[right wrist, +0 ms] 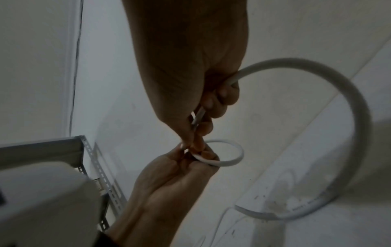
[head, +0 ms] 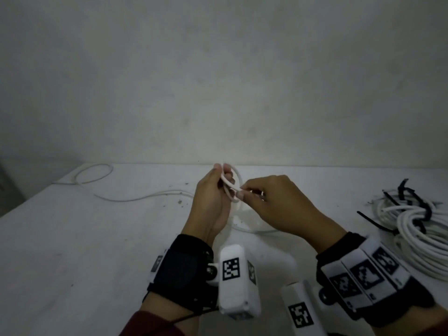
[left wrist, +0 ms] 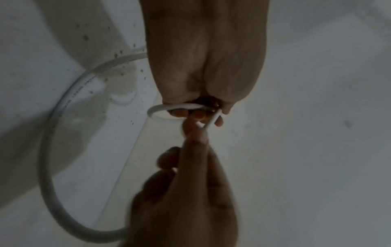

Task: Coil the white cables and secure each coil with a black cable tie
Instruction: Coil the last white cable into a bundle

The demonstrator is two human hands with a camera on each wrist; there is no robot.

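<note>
Both hands are raised above the white table (head: 72,238), meeting over its middle near the far edge. The left hand (head: 213,202) stands with its fingers curled round a small loop (head: 234,184) of the white cable (head: 135,198): the loop passes between thumb and fingertips, and most of its ring stands free on the far side of the hand. In the right wrist view the left hand's fingertips (right wrist: 203,154) close on the near arc of that ring, the rest of it open to the right.

The right hand (head: 274,204) pinches the same cable just beside the left hand's grip — thumb and forefinger pressed together on it, the other fingers curled in. From the right hand's palm side the cable runs out in a wide arc (right wrist: 338,117) down to the table. In the left wrist view the right hand's fingertips (left wrist: 197,132) touch the cable where it crosses the left hand's fingers (left wrist: 198,115).

Beyond the hands the loose cable trails left across the table — ending in a slack loop (head: 94,174) at the far left corner. On the right side lies a finished coil (head: 421,238) of white cable, bound with black cable ties (head: 417,209), their tails sticking out.
</note>
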